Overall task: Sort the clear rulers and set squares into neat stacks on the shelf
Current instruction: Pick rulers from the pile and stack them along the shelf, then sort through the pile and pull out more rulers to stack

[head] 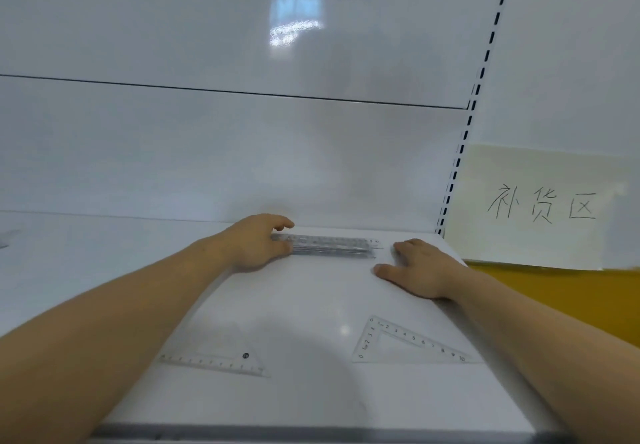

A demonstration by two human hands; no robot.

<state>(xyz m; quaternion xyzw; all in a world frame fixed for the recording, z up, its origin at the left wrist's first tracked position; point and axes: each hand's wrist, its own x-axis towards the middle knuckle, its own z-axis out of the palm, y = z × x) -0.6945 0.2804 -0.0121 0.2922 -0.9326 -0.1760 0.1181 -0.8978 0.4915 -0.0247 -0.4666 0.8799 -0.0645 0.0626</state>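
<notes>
A stack of clear rulers lies lengthwise near the back of the white shelf. My left hand grips the stack's left end, thumb in front and fingers behind. My right hand rests flat on the shelf just right of the stack, fingers relaxed and a short gap from the rulers' right end. Two clear set squares lie nearer the front: one set square at the left beside my left forearm, the other set square at the right with printed numbers facing up.
The shelf's white back panel rises right behind the rulers. A slotted upright bounds the shelf on the right. Beyond it hangs a paper sign with handwritten characters, above a yellow surface. The shelf's grey front lip runs below.
</notes>
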